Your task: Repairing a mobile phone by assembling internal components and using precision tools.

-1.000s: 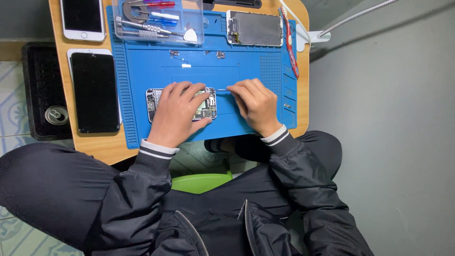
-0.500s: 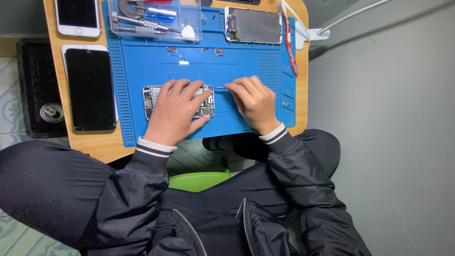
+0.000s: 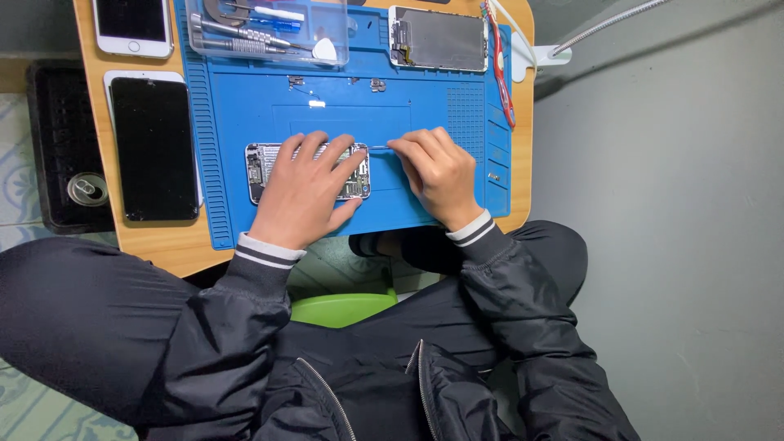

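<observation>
Silver opened phone [image 3: 265, 167], circuitry exposed, flat on blue mat [image 3: 245, 106]

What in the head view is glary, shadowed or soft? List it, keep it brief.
Head view: even, soft light; a mild sheen on the black phone screen and the clear plastic tray; a faint shadow under the left hand on the blue mat; the opened phone and the thin tool at the right hand are small, their details hard to read; slight wide-angle bending at the edges.
</observation>
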